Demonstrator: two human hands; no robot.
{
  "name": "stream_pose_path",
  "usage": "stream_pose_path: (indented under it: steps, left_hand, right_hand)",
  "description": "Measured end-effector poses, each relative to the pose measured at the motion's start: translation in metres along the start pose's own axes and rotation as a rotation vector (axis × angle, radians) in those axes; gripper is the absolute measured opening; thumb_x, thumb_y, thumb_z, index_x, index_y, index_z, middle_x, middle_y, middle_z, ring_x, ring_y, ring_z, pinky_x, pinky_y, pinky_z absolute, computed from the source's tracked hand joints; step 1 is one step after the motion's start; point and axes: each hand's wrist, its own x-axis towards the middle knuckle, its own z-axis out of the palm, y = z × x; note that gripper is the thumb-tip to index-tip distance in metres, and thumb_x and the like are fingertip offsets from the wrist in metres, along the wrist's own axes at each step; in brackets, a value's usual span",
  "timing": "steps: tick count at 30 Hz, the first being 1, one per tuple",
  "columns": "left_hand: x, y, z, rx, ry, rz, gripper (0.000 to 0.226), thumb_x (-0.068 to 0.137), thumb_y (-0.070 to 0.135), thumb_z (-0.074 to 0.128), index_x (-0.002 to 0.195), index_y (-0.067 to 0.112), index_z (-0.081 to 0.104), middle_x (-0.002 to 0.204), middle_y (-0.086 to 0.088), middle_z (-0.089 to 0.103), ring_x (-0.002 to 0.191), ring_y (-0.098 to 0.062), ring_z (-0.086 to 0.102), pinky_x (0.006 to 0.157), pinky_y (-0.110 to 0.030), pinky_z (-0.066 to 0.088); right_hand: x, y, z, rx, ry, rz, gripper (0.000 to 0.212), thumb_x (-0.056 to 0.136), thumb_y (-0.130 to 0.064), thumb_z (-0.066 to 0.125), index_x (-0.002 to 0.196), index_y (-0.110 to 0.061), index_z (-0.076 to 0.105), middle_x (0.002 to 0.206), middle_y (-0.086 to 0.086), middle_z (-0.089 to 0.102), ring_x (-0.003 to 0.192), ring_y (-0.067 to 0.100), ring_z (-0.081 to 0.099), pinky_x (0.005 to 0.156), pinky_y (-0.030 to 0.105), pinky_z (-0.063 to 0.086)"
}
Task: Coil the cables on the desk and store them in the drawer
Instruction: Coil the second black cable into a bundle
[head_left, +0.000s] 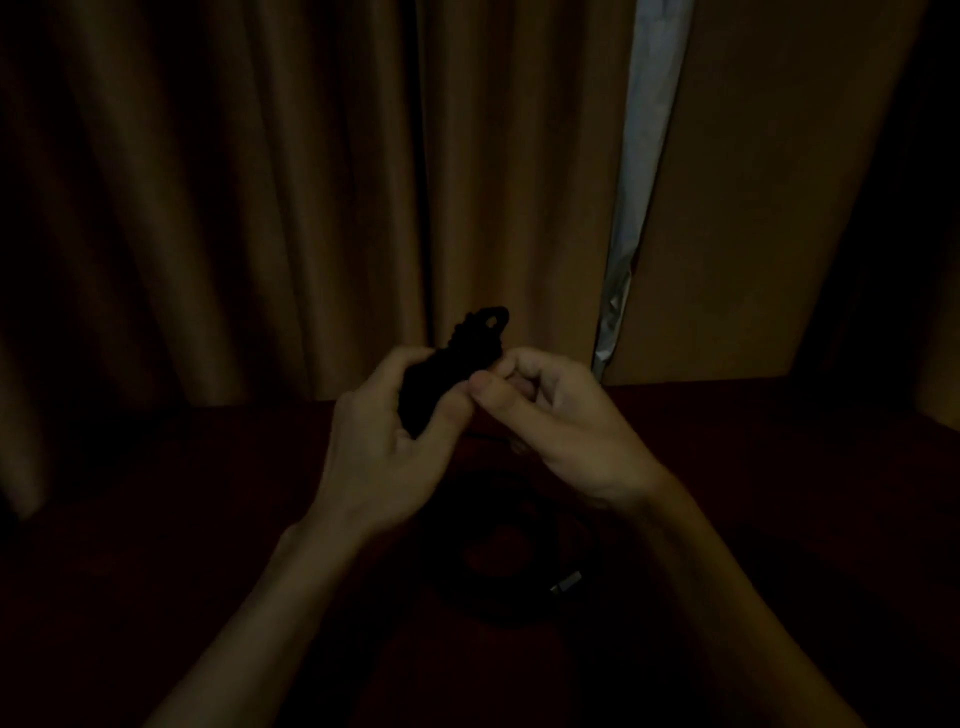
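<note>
- Left hand (384, 436) grips the black cable bundle (457, 358) above the desk (779, 467); the bundle's long axis runs from 7 to 1 o'clock.
- Right hand (561, 426), at the bundle's 3 o'clock, pinches its edge.
- Second coil (498, 587) lies on the desk at 6 o'clock.

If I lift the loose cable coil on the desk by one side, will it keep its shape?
Probably not: I see no tie on the cable coil, so its loops would likely sag and spill. Its metal plug lies free and may swing.
</note>
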Motion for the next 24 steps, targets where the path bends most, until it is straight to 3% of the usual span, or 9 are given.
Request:
stream_pose_path:
  steps: [3, 6, 11, 13, 15, 17, 19, 21, 24]
  left_hand:
    - [0.003, 0.001, -0.001, -0.407, -0.14, -0.184, 0.032, 0.089, 0.048, 0.058, 0.096, 0.02, 0.071, 0.071, -0.004, 0.066, 0.058, -0.017, 0.059, 0.052, -0.025, 0.045]
    - [0.006, 0.003, -0.001, -0.776, -0.292, -0.372, 0.037, 0.085, 0.045, 0.061, 0.095, 0.013, 0.077, 0.072, -0.01, 0.064, 0.052, -0.014, 0.05, 0.049, -0.021, 0.04]
    - [0.005, 0.003, -0.006, -1.0, -0.539, -0.496, 0.057, 0.075, 0.056, 0.076, 0.108, 0.01, 0.074, 0.068, -0.012, 0.061, 0.043, -0.011, 0.043, 0.046, -0.019, 0.037]
    - [0.006, 0.006, -0.004, -0.92, -0.514, -0.506, 0.054, 0.082, 0.053, 0.065, 0.109, 0.007, 0.072, 0.068, -0.014, 0.062, 0.044, -0.017, 0.047, 0.05, -0.027, 0.035]
    - [0.008, 0.007, -0.003, -0.745, -0.449, -0.53, 0.053, 0.087, 0.055, 0.053, 0.103, 0.01, 0.074, 0.073, -0.018, 0.068, 0.051, -0.024, 0.056, 0.052, -0.031, 0.038]
    - [0.008, 0.005, -0.002, -0.525, -0.328, -0.48, 0.04, 0.095, 0.05, 0.048, 0.098, 0.021, 0.077, 0.085, -0.012, 0.075, 0.067, -0.026, 0.069, 0.058, -0.029, 0.049]
    - [0.007, 0.002, -0.003, -0.313, -0.182, -0.328, 0.019, 0.098, 0.035, 0.056, 0.109, 0.029, 0.071, 0.103, 0.006, 0.075, 0.094, -0.013, 0.072, 0.073, -0.023, 0.055]
    - [0.004, 0.003, 0.0, -0.166, -0.192, -0.142, 0.034, 0.092, 0.026, 0.067, 0.125, 0.028, 0.061, 0.112, 0.017, 0.07, 0.104, -0.004, 0.068, 0.081, -0.02, 0.055]
    - [-0.002, 0.002, 0.008, 0.038, -0.184, 0.063, 0.046, 0.088, 0.018, 0.075, 0.13, 0.018, 0.058, 0.109, 0.015, 0.068, 0.097, 0.003, 0.066, 0.077, -0.009, 0.048]
  right_hand:
    - [-0.002, 0.0, -0.007, 0.096, -0.076, 0.051, 0.019, 0.096, -0.021, 0.068, 0.103, -0.004, 0.061, 0.07, -0.001, 0.057, 0.054, 0.006, 0.045, 0.048, 0.019, 0.029]
    - [-0.001, 0.004, -0.005, 0.143, -0.115, 0.069, 0.038, 0.088, -0.028, 0.073, 0.116, -0.004, 0.061, 0.078, 0.007, 0.062, 0.053, 0.008, 0.044, 0.047, 0.019, 0.029]
    - [-0.004, 0.004, -0.001, 0.136, -0.156, 0.059, 0.036, 0.088, -0.028, 0.075, 0.121, -0.021, 0.063, 0.08, -0.003, 0.069, 0.064, 0.014, 0.062, 0.053, 0.025, 0.044]
    - [-0.006, 0.003, 0.002, 0.2, -0.19, 0.039, 0.026, 0.092, -0.025, 0.069, 0.111, -0.007, 0.066, 0.07, 0.008, 0.067, 0.063, 0.026, 0.068, 0.063, 0.041, 0.057]
    - [-0.006, 0.003, 0.006, 0.253, -0.139, 0.007, 0.026, 0.092, -0.022, 0.069, 0.098, 0.003, 0.065, 0.066, 0.018, 0.061, 0.063, 0.034, 0.068, 0.068, 0.057, 0.056]
    - [-0.003, 0.006, 0.008, 0.183, 0.007, -0.026, 0.025, 0.089, -0.02, 0.072, 0.098, 0.003, 0.068, 0.078, 0.021, 0.068, 0.071, 0.035, 0.07, 0.066, 0.05, 0.058]
    - [-0.001, 0.008, 0.01, 0.098, 0.147, -0.056, 0.028, 0.086, -0.021, 0.074, 0.101, 0.002, 0.071, 0.09, 0.013, 0.075, 0.082, 0.022, 0.073, 0.067, 0.032, 0.058]
    - [0.001, 0.007, 0.012, 0.09, 0.245, -0.064, 0.035, 0.082, -0.027, 0.075, 0.097, 0.004, 0.071, 0.082, 0.005, 0.076, 0.074, 0.009, 0.072, 0.062, 0.018, 0.053]
    - [0.002, 0.009, 0.019, 0.069, 0.344, -0.045, 0.038, 0.081, -0.033, 0.079, 0.091, 0.003, 0.073, 0.084, 0.01, 0.078, 0.08, 0.02, 0.076, 0.069, 0.031, 0.06]
